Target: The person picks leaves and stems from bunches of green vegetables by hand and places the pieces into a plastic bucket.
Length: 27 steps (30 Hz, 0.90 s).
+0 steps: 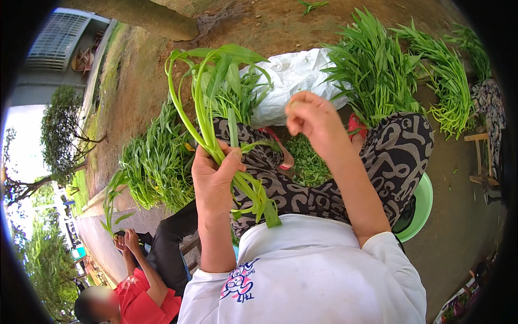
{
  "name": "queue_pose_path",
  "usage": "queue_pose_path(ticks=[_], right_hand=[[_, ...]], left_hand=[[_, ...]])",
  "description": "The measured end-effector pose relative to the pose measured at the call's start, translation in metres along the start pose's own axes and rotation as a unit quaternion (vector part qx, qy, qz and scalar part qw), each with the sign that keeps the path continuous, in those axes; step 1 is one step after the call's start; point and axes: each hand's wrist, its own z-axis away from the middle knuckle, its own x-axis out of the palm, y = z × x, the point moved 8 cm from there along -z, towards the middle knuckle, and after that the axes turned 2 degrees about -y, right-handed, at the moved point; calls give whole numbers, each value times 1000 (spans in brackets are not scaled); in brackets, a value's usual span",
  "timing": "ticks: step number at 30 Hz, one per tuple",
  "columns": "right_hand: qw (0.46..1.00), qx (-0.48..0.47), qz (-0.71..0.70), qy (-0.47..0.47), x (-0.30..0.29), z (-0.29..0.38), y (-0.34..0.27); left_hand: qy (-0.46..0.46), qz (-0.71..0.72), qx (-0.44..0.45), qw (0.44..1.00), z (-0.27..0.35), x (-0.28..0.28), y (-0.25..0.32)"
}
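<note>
My left hand (216, 174) is closed around a bunch of water spinach (207, 133), its leaves pointing away from me and the stem ends hanging toward my lap. Raised over my knees is my right hand (309, 115), its fingers curled; whether something small is between them cannot be told. Beyond it a white woven sack (295, 81) lies on the ground, with leafy stems (230, 99) at its left side. Loose picked leaves (307, 162) are heaped between my feet.
Large piles of greens lie at the left (158, 162) and right (374, 73), with another bundle (449, 81) farther right. A green basin (423, 206) is beside my right thigh. A co-worker in a red shirt (141, 291) sits at lower left holding stems. A tree trunk (162, 20) stands ahead.
</note>
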Motion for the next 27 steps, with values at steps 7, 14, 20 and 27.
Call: queue_pose_path(ticks=[7, 14, 20, 27], right_hand=[[940, -40, 337, 36, -34, 8, -40], [749, -10, 656, -91, -21, 9, -13], [897, -84, 423, -96, 4, 5, -17], [924, 107, 292, -223, 30, 19, 12]], left_hand=[[3, 24, 5, 1000, -3, -13, -3], [22, 44, 10, 999, -6, -19, 4], [13, 28, 15, 999, -4, -14, 4], [13, 30, 17, 999, -3, -9, 1]])
